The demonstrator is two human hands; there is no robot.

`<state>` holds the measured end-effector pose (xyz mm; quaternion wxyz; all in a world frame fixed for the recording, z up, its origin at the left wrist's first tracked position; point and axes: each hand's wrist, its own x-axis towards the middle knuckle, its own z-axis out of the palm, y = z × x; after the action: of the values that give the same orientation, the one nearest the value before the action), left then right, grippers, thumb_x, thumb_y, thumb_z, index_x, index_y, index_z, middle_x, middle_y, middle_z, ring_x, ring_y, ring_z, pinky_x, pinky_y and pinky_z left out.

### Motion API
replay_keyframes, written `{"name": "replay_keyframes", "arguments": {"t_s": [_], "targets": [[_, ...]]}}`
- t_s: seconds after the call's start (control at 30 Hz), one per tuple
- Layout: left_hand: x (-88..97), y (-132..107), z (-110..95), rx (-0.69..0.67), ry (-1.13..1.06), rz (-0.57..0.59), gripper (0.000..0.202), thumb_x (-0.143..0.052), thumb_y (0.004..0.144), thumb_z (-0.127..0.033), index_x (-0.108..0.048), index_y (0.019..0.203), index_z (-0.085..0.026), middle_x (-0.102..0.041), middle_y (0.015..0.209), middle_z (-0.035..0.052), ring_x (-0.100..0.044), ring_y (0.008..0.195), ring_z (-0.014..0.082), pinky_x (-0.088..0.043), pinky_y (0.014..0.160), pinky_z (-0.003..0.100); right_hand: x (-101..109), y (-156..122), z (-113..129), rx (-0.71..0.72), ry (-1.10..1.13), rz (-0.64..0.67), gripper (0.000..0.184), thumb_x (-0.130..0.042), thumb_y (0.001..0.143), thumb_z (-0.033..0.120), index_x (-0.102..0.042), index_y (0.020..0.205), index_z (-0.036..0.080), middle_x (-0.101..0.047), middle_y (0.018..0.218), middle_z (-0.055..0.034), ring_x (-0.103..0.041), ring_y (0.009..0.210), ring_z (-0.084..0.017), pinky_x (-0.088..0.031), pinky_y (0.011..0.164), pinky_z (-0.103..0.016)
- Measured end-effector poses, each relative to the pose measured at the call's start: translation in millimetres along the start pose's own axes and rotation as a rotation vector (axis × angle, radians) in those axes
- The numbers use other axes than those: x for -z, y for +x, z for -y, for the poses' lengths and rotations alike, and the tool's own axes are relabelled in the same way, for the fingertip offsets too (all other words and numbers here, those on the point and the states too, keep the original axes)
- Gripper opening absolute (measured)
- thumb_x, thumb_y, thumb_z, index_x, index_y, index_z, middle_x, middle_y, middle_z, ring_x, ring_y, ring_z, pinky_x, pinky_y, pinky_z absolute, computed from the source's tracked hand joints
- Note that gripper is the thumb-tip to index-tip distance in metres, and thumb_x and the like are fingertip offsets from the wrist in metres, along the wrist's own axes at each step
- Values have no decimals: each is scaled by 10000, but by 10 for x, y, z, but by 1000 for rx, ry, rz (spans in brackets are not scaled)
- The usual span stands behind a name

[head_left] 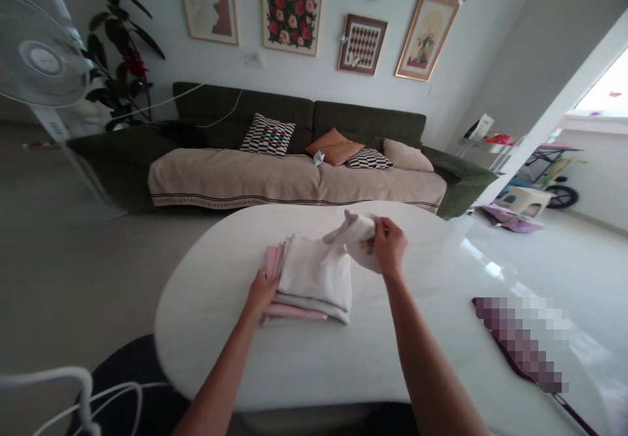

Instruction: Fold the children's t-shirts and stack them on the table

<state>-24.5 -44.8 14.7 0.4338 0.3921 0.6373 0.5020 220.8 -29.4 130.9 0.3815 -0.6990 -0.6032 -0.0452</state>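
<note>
Right grip point(391, 246) is pinched shut on a soft white cloth with a small tan printed patch point(360, 233), held up off the bench. Left grip point(263, 287) has its fingers at the near-left side of the pile; can't tell if it's actually clamping or just steadying.

Between the two grips there's a squarish white folded cloth point(314, 269), sitting on top, and the lifted cloth meets its right-hand side. Honestly can't tell if they're one piece. Under it, nearer the body than either grip, grey folded fabric point(318, 304) and pink folded fabric point(297, 312) show as layered edges. More pink pokes out right by the left grip.

Progress-wise, I'd say most of it's done: the lower layers look folded and stacked. What's left, as far as I can see, is the bit in the right grip, which isn't lying flat yet.

All this is on a glossy white oval bench point(210, 338). Beyond both grips, there's a dark green sofa with a beige cover point(235, 174).
</note>
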Motion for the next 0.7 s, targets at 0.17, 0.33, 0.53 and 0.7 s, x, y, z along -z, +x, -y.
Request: {"name": "replay_keyframes", "arguments": {"t_s": [0.17,0.33,0.53,0.7], "targets": [[558,-284,-399,-240,-197,67,435,-652,691,-361,-563,1079,-185,-535,1216,106,-429,1191,251,-341,980,329,72,-193,976,586,449,85,268,-359,854,235,-620,909,210,-605,1000,-62,-503,955,-171,-386,840,-284],[924,-613,-628,-212,-477,188,530,-554,769,-455,-420,1251,-279,-551,1201,61,-525,1086,197,-415,892,317,204,-614,1330,377,747,87,221,-435,847,284,-636,879,197,-566,893,-55,-527,838,-153,-438,745,-267],[1176,-1030,-430,20,-516,350,595,-573,716,-540,-523,1164,-151,-636,1034,106,-573,990,259,-492,778,333,595,-1403,1281,338,875,468,190,-486,831,267,-654,908,223,-558,929,-51,-538,859,-150,-444,715,-251],[1457,-1364,-359,-64,-143,155,442,-656,663,-488,-618,974,-176,-660,972,46,-552,1023,241,-441,875,289,700,-1951,1135,311,897,692,201,-468,845,282,-654,886,216,-613,917,-46,-558,881,-153,-432,795,-273]]}}
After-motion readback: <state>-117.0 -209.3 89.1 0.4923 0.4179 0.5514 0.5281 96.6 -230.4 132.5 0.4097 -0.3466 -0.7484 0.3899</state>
